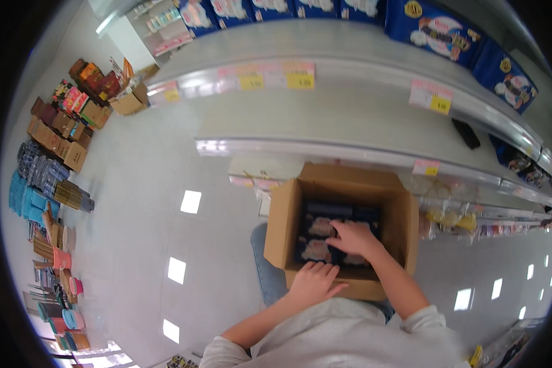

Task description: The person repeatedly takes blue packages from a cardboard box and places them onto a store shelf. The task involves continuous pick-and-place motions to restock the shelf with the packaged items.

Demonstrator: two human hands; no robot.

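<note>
An open cardboard box stands against the person's front, its flaps spread. Inside lie several dark blue printed packages. My right hand reaches into the box, its fingers on or just above the packages; whether it grips one cannot be told. At the near edge of the box, my left hand rests with its fingers over the rim and holds no package.
Shelves with price tags rise in front, and similar blue packs stand on the upper one. A black object lies on the middle shelf. Cartons and plastic tubs line the floor at left.
</note>
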